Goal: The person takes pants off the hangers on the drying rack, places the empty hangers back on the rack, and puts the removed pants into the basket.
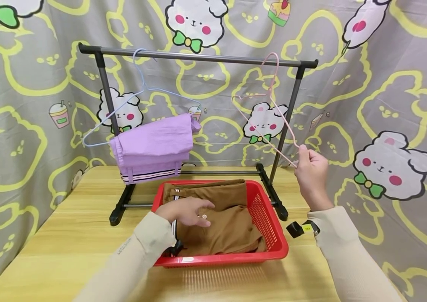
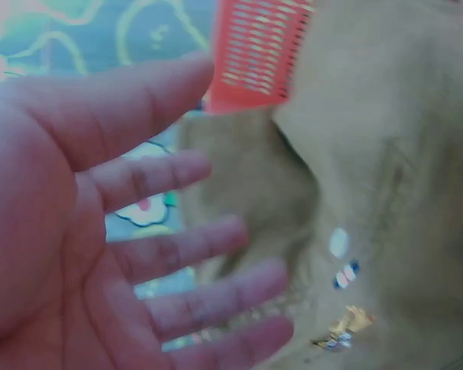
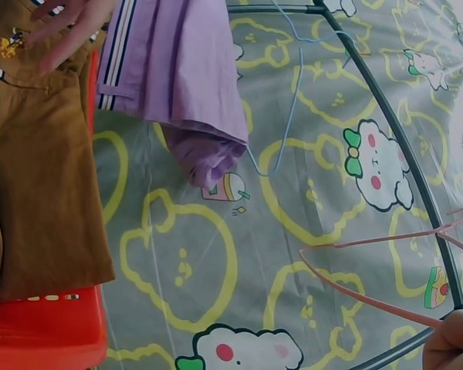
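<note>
My right hand (image 1: 311,174) grips the lower right corner of a pink clothes hanger (image 1: 288,126), whose hook reaches the rack's rail and whose body is tilted. My left hand (image 1: 187,211) is above a pair of brown trousers (image 1: 224,235), fingers spread and nothing held. In the left wrist view the palm (image 2: 69,254) faces the brown cloth; contact cannot be made out. The trousers lie folded in a red basket (image 1: 221,260), with a white button and a striped waistband trim showing.
A black and grey rack (image 1: 205,57) stands behind the basket. From its left side hangs a blue hanger (image 1: 116,111) with a folded purple garment (image 1: 154,144) over it. Behind everything hangs a patterned curtain (image 1: 213,25); below is a wooden table (image 1: 66,235).
</note>
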Motion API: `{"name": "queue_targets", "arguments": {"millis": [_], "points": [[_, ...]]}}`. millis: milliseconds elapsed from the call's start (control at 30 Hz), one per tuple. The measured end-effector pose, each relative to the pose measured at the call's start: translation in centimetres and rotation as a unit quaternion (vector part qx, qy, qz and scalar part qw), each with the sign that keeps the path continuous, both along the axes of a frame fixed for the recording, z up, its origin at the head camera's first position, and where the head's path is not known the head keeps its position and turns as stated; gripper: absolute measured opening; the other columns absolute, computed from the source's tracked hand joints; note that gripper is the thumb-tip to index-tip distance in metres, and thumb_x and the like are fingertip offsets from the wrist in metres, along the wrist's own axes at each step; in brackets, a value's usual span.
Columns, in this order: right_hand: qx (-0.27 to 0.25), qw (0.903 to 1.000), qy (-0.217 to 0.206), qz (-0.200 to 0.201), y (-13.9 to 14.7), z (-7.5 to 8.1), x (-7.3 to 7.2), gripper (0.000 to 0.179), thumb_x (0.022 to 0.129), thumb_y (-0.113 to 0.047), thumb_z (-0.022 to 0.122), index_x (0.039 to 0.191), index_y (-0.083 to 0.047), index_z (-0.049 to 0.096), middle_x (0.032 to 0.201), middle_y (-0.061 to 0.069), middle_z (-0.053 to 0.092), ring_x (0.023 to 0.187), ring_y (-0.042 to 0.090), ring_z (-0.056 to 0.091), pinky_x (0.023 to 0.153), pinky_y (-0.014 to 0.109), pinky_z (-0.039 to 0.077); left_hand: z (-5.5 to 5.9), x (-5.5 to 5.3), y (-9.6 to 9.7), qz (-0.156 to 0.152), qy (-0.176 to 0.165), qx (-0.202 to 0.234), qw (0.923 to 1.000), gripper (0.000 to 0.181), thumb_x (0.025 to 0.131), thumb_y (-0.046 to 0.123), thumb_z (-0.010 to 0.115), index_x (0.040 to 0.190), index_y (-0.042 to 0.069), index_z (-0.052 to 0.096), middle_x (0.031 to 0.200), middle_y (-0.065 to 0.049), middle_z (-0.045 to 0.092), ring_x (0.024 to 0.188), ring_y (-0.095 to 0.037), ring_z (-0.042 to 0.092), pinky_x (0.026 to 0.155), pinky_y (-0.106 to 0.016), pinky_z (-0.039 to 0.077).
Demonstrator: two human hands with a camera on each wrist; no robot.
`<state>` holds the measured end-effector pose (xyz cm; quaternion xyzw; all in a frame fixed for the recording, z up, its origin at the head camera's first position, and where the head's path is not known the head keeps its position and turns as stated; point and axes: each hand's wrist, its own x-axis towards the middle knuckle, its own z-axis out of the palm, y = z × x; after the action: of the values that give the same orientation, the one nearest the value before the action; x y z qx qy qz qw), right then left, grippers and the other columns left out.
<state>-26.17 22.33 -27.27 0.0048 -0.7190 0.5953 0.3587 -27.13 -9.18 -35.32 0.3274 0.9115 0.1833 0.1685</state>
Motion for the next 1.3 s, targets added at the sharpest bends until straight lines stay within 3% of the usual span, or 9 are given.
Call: {"name": "queue_targets", "arguments": {"millis": [133,267,500,633,800,900,1033,1167,1300], "points": [[0.003,1.0000,-0.002,-0.003,-0.1,0.3,-0.3,0.052,0.101,-0.031,0.051,0.058,-0.003,0.040,0.043,-0.002,0.036,0.036,0.009,0.037,0.035,0.023,0.026,1.4,0.6,-1.5,-0.001,0.017,0.027,0.9995,0.056,0.092,0.031,0.067,0.140,0.008,0.049,0.139,-0.012,0.051,0.129,-0.031,0.044,0.105,-0.047,0.036],[0.004,1.0000,-0.002,-0.006,-0.2,0.7,-0.6,0.052,0.101,-0.032,0.052,0.058,-0.004,0.041,0.043,-0.003,0.036,0.037,0.008,0.036,0.036,0.022,0.026,2.3,1.3,-2.9,0.021,0.025,0.033,0.9989,0.060,0.092,0.034,0.066,0.143,0.009,0.046,0.142,-0.012,0.047,0.132,-0.033,0.040,0.107,-0.049,0.033],[0.006,0.9999,-0.004,-0.009,-0.5,1.5,-1.0,0.052,0.101,-0.033,0.051,0.058,-0.005,0.041,0.043,-0.003,0.037,0.037,0.009,0.036,0.036,0.023,0.025,2.0,2.2,-5.0,0.058,0.077,0.055,0.9939,0.060,0.091,0.034,0.067,0.140,0.007,0.048,0.142,-0.015,0.046,0.133,-0.035,0.038,0.106,-0.053,0.032],[0.001,1.0000,-0.001,-0.004,-0.8,2.0,-1.4,0.053,0.101,-0.033,0.052,0.057,-0.006,0.041,0.043,-0.003,0.037,0.037,0.009,0.037,0.036,0.022,0.027,1.1,2.7,-5.8,0.095,0.101,0.109,0.9843,0.065,0.091,0.033,0.068,0.142,0.003,0.044,0.144,-0.022,0.040,0.133,-0.040,0.037,0.105,-0.057,0.032],[-0.007,0.9999,-0.007,0.011,-1.1,2.3,-2.0,0.052,0.101,-0.031,0.051,0.056,-0.007,0.040,0.043,-0.005,0.035,0.036,0.008,0.036,0.036,0.022,0.026,-0.2,3.6,-6.9,0.175,0.111,0.177,0.9620,0.073,0.091,0.030,0.068,0.148,0.002,0.032,0.150,-0.027,0.029,0.135,-0.046,0.030,0.105,-0.063,0.028],[-0.014,0.9996,-0.012,0.023,-1.2,2.4,-2.2,0.052,0.101,-0.030,0.051,0.056,-0.007,0.040,0.043,-0.005,0.034,0.036,0.008,0.035,0.035,0.022,0.026,-0.5,4.1,-7.7,0.224,0.098,0.203,0.9482,0.075,0.092,0.029,0.068,0.150,0.004,0.028,0.150,-0.027,0.027,0.134,-0.049,0.030,0.102,-0.067,0.029],[-0.025,0.9991,-0.016,0.032,-1.3,2.5,-2.3,0.051,0.101,-0.029,0.051,0.056,-0.007,0.040,0.043,-0.005,0.034,0.036,0.008,0.037,0.035,0.022,0.027,-0.7,4.8,-8.7,0.266,0.056,0.228,0.9347,0.078,0.092,0.025,0.068,0.151,0.005,0.022,0.150,-0.028,0.026,0.130,-0.051,0.035,0.097,-0.067,0.035],[-0.025,0.9987,-0.030,0.034,-1.5,2.5,-2.3,0.050,0.100,-0.028,0.052,0.056,-0.007,0.043,0.043,-0.005,0.035,0.036,0.008,0.039,0.037,0.021,0.028,-1.5,5.2,-9.5,0.294,-0.005,0.257,0.9206,0.081,0.092,0.022,0.068,0.153,0.007,0.017,0.151,-0.028,0.025,0.130,-0.051,0.034,0.094,-0.065,0.040],[-0.030,0.9979,-0.041,0.041,-1.7,2.4,-2.3,0.049,0.101,-0.028,0.052,0.057,-0.006,0.045,0.043,-0.005,0.035,0.036,0.008,0.039,0.037,0.021,0.030,-2.9,5.4,-10.0,0.308,-0.053,0.286,0.9059,0.082,0.093,0.018,0.066,0.153,0.008,0.012,0.152,-0.029,0.020,0.135,-0.052,0.023,0.099,-0.065,0.035]]}}
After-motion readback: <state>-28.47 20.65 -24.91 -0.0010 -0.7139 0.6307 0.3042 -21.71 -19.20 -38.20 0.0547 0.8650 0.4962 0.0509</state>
